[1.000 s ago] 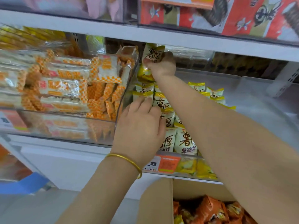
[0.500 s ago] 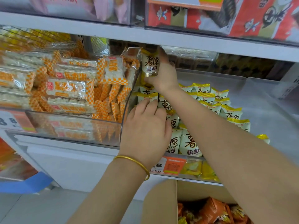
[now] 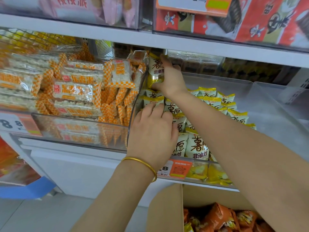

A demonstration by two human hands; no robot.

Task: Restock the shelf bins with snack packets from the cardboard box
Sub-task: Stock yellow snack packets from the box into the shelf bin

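My right hand [image 3: 170, 77] grips a white and yellow snack packet [image 3: 155, 67] upright at the back left corner of the clear shelf bin [image 3: 260, 101]. Rows of the same white and yellow packets [image 3: 197, 146] stand in that bin. On the packets at the bin's front left lies my left hand [image 3: 152, 131], a gold bangle on its wrist and its fingers bent over their tops. Bottom right, the open cardboard box [image 3: 167, 210] holds orange snack packets [image 3: 220, 218].
A neighbouring clear bin [image 3: 80, 128] on the left is full of orange-checkered rice snack packs [image 3: 73, 92]. The shelf above carries pink bags [image 3: 93, 7] and red packs [image 3: 260, 19]. An orange price tag [image 3: 175, 168] hangs on the bin front. The right part of the bin floor is bare.
My right hand has turned the packet upright and brought it down toward the back left corner of the bin. My left hand stays on the front packets.
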